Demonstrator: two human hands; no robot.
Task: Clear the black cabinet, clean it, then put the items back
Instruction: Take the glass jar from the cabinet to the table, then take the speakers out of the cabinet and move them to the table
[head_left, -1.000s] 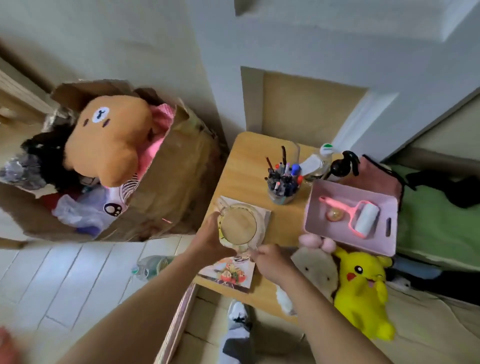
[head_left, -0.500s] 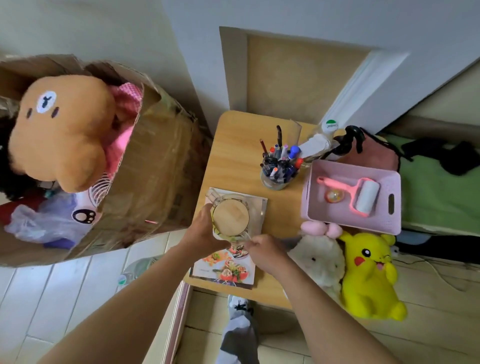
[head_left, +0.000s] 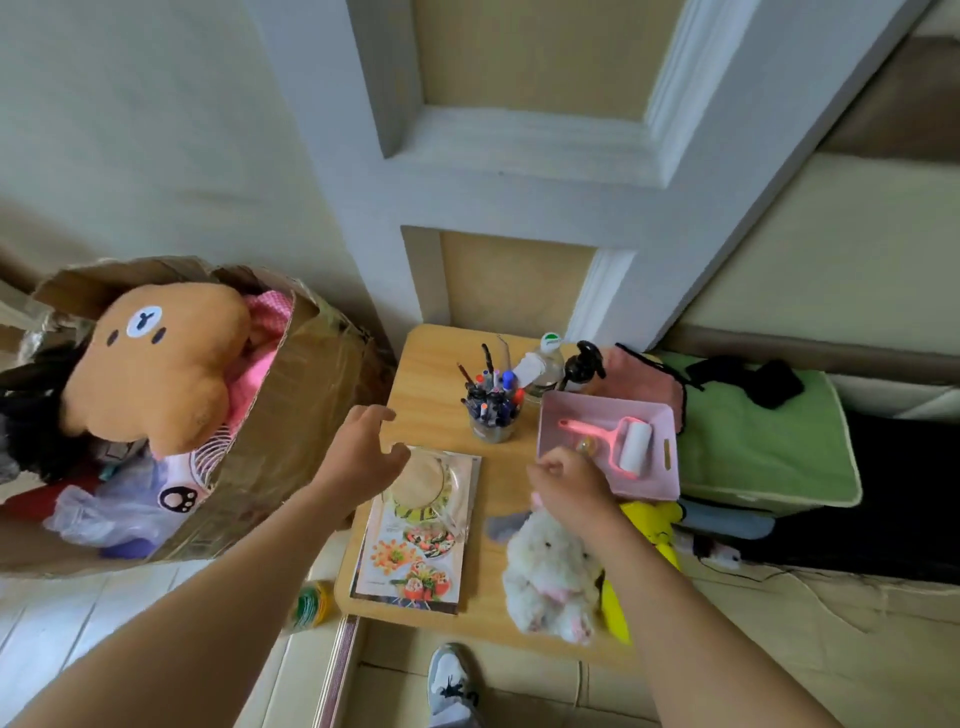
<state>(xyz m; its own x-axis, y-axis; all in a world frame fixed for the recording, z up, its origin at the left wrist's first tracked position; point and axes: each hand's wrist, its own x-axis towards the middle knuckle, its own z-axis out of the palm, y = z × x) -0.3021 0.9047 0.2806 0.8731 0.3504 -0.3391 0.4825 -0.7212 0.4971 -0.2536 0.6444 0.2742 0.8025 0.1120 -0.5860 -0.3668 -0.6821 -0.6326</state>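
Observation:
On the small wooden table, a glass jar with a wooden lid stands on a food booklet. My left hand hovers just left of the jar with its fingers spread and holds nothing. My right hand has its fingers curled at the pink ears of a white plush bunny. The bunny is blurred and overlaps a yellow plush. No black cabinet can be made out.
At the table's back are a pen cup, a clear bottle and a black pump bottle. A pink tray holds a lint roller. A cardboard box with a bear plush stands at the left. A green cushion lies at the right.
Both hands have let go of the jar, which stays on the booklet. My left hand opened and drew left. My right hand moved right to the bunny's ears. The camera tilted up.

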